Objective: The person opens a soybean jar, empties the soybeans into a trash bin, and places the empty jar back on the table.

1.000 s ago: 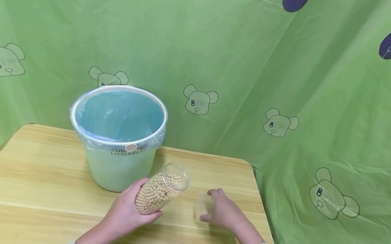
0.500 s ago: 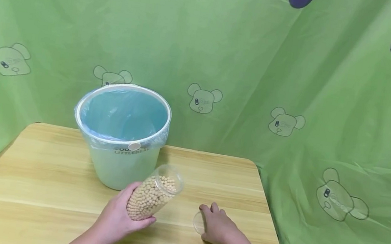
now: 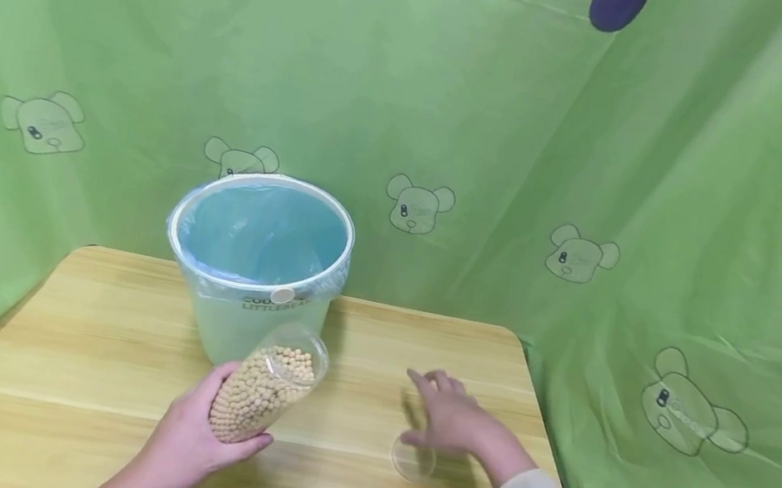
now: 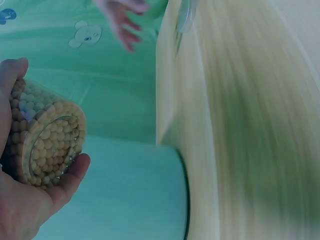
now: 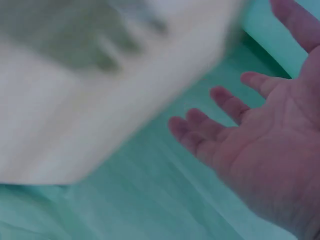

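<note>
My left hand (image 3: 197, 426) grips a clear jar (image 3: 266, 390) filled with pale round beans (image 4: 52, 142). The jar tilts to the right, its mouth uncovered and its base facing the left wrist camera. On the table to the right lies a clear round lid (image 3: 413, 460), flat on the wood. Just above it hovers my right hand (image 3: 451, 422), palm down, holding nothing. In the right wrist view that hand (image 5: 270, 135) shows a bare palm with spread fingers.
Behind the jar stands a light green bin (image 3: 260, 309) with a plastic liner over its white rim. The wooden table (image 3: 77, 366) ends at a green curtain (image 3: 505, 143) printed with bear heads.
My right hand has set the lid down on the table, let go and lifted off it. My left hand has carried the tilted jar leftward, in front of the bin.
</note>
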`<state>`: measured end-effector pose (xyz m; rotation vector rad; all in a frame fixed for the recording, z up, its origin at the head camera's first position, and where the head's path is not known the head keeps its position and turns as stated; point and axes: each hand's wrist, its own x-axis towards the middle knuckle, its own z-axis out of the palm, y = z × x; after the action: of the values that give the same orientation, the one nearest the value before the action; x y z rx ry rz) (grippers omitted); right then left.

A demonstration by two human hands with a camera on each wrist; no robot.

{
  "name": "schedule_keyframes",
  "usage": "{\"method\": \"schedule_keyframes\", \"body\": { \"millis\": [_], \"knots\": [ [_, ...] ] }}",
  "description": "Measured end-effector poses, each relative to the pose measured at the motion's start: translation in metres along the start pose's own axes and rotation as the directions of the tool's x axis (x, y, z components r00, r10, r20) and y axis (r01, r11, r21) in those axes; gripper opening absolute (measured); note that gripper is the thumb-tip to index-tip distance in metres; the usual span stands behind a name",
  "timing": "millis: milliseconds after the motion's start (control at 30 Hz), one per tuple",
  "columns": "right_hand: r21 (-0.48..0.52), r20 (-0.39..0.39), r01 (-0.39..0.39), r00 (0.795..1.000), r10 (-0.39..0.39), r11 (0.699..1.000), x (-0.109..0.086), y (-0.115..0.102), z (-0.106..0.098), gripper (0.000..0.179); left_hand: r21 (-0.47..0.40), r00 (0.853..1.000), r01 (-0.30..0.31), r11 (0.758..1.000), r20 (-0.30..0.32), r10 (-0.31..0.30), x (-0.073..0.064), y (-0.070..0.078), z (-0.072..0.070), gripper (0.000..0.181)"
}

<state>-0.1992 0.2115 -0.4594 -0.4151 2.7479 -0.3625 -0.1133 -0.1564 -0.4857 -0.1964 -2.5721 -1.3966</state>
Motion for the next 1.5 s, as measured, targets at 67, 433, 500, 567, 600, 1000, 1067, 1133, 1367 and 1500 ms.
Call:
{"method": "schedule_keyframes", "body": {
  "millis": [67,433,500,567,600,1000,1067,1133,1367,1500],
  "knots": [
    [0.048,-0.035,0.061,0.998,-0.059,0.997,0.006,-0.005,-0.024,0.104,0.019,1.000,0.000,1.000,-0.019,0.000,-0.002,-0.002,-0.010,0.093],
    [0.209,-0.167,0.275,0.956,-0.242,0.939,0.041,-0.053,-0.113,0.111,0.135,0.996,0.054,0.989,-0.083,-0.044,-0.002,-0.005,-0.069,0.096],
    [0.215,-0.190,0.289,0.949,-0.250,0.933,0.047,-0.062,-0.121,0.113,0.155,0.994,0.063,0.986,-0.096,-0.048,-0.001,-0.006,-0.080,0.098],
    [0.226,-0.211,0.300,0.944,-0.254,0.927,0.054,-0.070,-0.127,0.115,0.175,0.993,0.071,0.982,-0.109,-0.052,0.001,-0.006,-0.091,0.101],
    [0.229,-0.221,0.304,0.941,-0.255,0.925,0.058,-0.074,-0.130,0.116,0.187,0.992,0.079,0.979,-0.113,-0.058,0.002,-0.006,-0.097,0.103],
    [0.316,-0.181,0.240,0.965,-0.190,0.918,0.090,-0.089,-0.130,0.130,0.166,0.978,0.107,0.980,-0.194,-0.074,0.036,-0.006,-0.144,0.114],
    [0.337,-0.183,0.229,0.967,-0.175,0.913,0.095,-0.087,-0.127,0.132,0.156,0.978,0.095,0.983,-0.197,-0.064,0.044,-0.006,-0.149,0.110],
    [0.365,-0.178,0.220,0.970,-0.164,0.904,0.099,-0.083,-0.122,0.134,0.145,0.978,0.083,0.986,-0.204,-0.052,0.053,-0.007,-0.153,0.106],
    [0.492,-0.133,0.203,0.978,-0.158,0.847,0.108,-0.080,-0.109,0.138,0.120,0.968,0.101,0.988,-0.243,-0.070,0.066,-0.011,-0.158,0.106],
    [0.530,-0.132,0.205,0.978,-0.159,0.823,0.109,-0.083,-0.105,0.136,0.135,0.967,0.099,0.986,-0.247,-0.063,0.070,-0.010,-0.159,0.104]
  ]
}}
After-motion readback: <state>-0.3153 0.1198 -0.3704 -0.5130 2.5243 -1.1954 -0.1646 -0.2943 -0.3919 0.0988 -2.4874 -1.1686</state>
